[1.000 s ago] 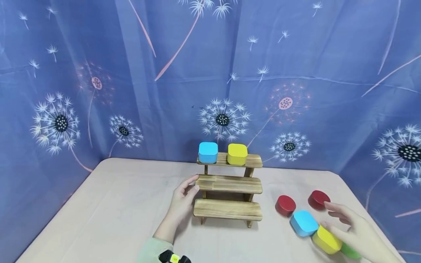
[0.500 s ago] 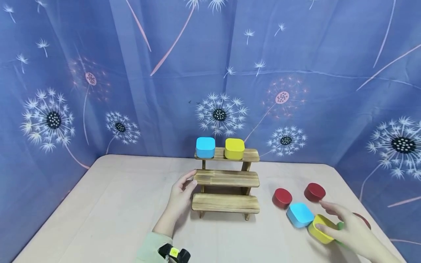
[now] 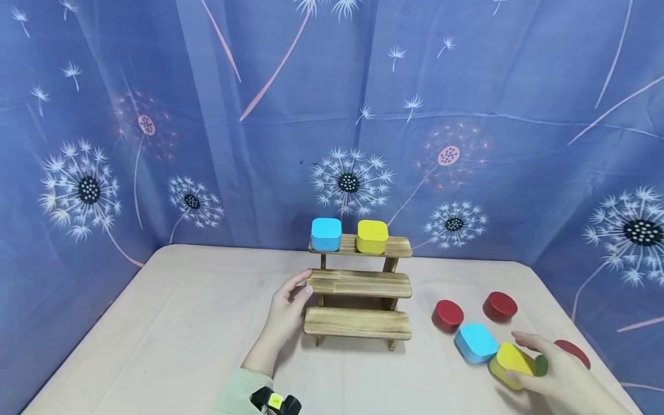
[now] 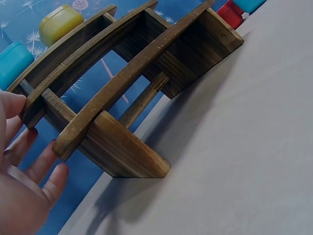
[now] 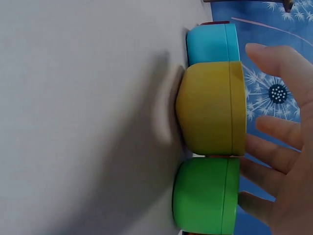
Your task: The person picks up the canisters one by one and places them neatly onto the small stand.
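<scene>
Right hand [image 3: 557, 377] at near right corner of table [image 3: 171, 340], fingers curled round the yellow block [image 3: 510, 363]: thumb on its near side, index finger over its far edge. Block tipped up on the cloth. In the right wrist view the fingers [image 5: 274, 152] lay along the block's top face, and whether they pressed it could not be told there. Yellow block [image 5: 210, 107] sat between a blue block [image 5: 211, 43] and a green block [image 5: 205, 196], touching both.

Left hand [image 3: 287, 311] held the left end of the wooden step shelf [image 3: 358, 288], thumb on top of the middle step, fingers curled beside the lower one. The left wrist view showed fingertips [image 4: 29, 142] against the end of the shelf [image 4: 132, 93].

Top step carried a blue cube [image 3: 326, 234] and a yellow cube [image 3: 372, 236], side by side, apart. Right of the shelf on the table: two red discs [image 3: 448, 314], a third red disc [image 3: 572, 351] beyond the right hand.
</scene>
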`<state>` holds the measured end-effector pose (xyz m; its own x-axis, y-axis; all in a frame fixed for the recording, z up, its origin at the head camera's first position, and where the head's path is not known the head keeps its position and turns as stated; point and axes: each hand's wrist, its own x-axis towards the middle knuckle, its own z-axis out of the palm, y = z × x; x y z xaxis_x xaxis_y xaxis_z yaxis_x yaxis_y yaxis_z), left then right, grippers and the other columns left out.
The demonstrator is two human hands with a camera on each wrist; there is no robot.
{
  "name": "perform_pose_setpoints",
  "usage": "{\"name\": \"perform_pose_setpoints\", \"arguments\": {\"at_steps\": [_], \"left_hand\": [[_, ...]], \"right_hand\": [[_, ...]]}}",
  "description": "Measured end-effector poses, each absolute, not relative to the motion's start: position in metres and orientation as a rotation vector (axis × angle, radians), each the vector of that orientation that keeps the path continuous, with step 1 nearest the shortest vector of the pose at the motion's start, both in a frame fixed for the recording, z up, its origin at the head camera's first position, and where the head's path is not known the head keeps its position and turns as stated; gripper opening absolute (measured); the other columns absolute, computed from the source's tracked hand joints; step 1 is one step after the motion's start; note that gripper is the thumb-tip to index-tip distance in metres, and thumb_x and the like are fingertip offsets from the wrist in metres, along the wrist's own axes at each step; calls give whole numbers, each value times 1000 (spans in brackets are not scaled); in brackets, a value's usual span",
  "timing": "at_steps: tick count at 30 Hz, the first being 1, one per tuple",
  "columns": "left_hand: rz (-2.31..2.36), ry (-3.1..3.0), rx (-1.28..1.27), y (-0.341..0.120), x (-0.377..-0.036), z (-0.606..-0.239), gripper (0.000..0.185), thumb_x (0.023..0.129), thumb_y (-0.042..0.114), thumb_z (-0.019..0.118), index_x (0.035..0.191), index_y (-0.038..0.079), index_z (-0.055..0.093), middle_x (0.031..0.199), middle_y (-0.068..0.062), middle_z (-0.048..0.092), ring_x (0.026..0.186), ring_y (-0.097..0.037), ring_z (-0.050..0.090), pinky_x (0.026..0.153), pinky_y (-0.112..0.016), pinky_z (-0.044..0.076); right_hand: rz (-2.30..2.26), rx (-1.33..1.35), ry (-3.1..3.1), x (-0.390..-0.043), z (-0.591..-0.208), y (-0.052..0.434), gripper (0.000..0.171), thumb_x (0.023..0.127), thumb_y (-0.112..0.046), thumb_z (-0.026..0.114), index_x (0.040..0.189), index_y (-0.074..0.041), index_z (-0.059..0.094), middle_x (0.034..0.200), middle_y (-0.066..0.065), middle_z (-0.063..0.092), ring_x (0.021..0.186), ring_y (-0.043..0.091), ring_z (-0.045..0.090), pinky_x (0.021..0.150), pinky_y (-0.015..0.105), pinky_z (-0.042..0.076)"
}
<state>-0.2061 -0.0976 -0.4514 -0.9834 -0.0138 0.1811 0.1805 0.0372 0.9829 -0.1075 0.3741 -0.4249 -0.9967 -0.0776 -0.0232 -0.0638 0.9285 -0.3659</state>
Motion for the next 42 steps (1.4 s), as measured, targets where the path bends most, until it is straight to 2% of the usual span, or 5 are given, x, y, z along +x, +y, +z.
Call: {"name": "perform_pose_setpoints", "arguments": {"at_steps": [5, 16, 32, 38, 42], "left_hand": [[-2086, -2133, -198, -97, -206, -452, 38, 94, 12, 57, 131, 8, 55, 135, -10, 52, 97, -6, 56, 86, -16, 46], [-2051, -2161, -209, -98, -205, -453, 37, 95, 14, 56, 131, 11, 55, 135, -7, 51, 98, -8, 55, 87, -18, 47], [-2049, -2172, -202, -96, -201, -455, 37, 94, 14, 57, 131, 12, 56, 131, -8, 53, 93, -6, 55, 83, -18, 47], [-2034, -2180, -214, -97, -202, -453, 38, 95, 15, 56, 132, 9, 54, 136, -10, 50, 97, -6, 54, 86, -17, 46], [-2019, -2181, -217, -98, -202, -452, 38, 95, 16, 55, 133, 9, 54, 135, -10, 50, 96, -5, 53, 85, -17, 46]], "right_hand": [[-561, -109, 3077, -108, -429, 375, 73, 73, -44, 78, 125, 1, 55, 123, 22, 59, 96, 9, 59, 69, 21, 48], [-571, -18, 2955, -109, -425, 369, 79, 75, -47, 75, 127, 6, 50, 121, 27, 57, 101, 35, 58, 79, 51, 50], [-566, -47, 3061, -104, -434, 378, 71, 72, -42, 79, 123, 1, 56, 118, 21, 62, 86, -13, 45, 68, 18, 46], [-591, 6, 3073, -107, -424, 374, 74, 73, -45, 77, 125, 3, 54, 121, 27, 58, 100, 30, 59, 75, 41, 54], [-602, -34, 3125, -107, -418, 374, 71, 73, -45, 78, 124, 0, 57, 120, 24, 60, 93, 1, 56, 71, 27, 52]]}}
